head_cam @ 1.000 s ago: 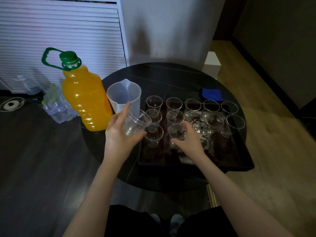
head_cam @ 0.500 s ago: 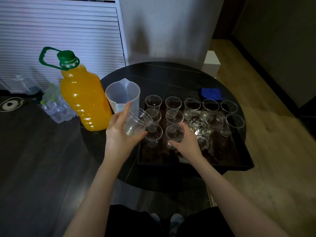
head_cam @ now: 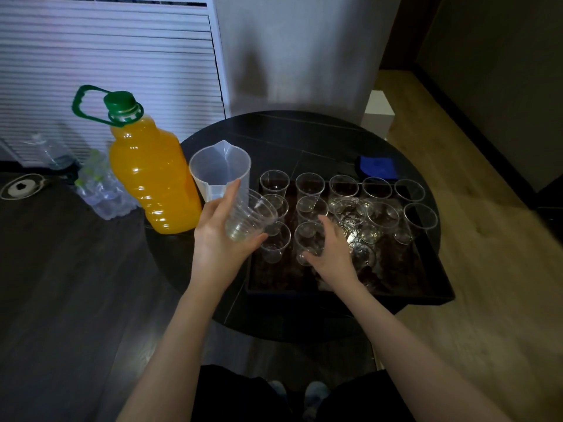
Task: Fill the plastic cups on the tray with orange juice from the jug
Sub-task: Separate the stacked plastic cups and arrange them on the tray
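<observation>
1. Left hand (head_cam: 224, 239): holds a tilted stack of nested clear cups (head_cam: 249, 219) just above the left edge of the tray (head_cam: 432, 295); its fingers (head_cam: 227, 197) are wrapped round the stack, thumb beneath.
2. Right hand (head_cam: 333, 252): fingers curled round a single cup (head_cam: 309, 242) in the near row of the tray, its base apparently on the tray floor.
3. Task items: the clear jug (head_cam: 221, 170) stands empty on the round bench (head_cam: 304, 132), between the capped orange juice bottle (head_cam: 152, 175) and the tray. All upright cups appear empty, so no juice has been poured yet.
4. Step in hand, as judged: laying out cups. Set each one flat and upright, release only once it is steady, and leave gaps between rims so the jug spout can reach every cup. Several cups in the tray's middle overlap in a blurred cluster; they probably need separating.
5. Change from the earlier frames: the right hand has drawn the single cup slightly nearer the person; the left hand keeps its grip on the stack in nearly the same place.
</observation>
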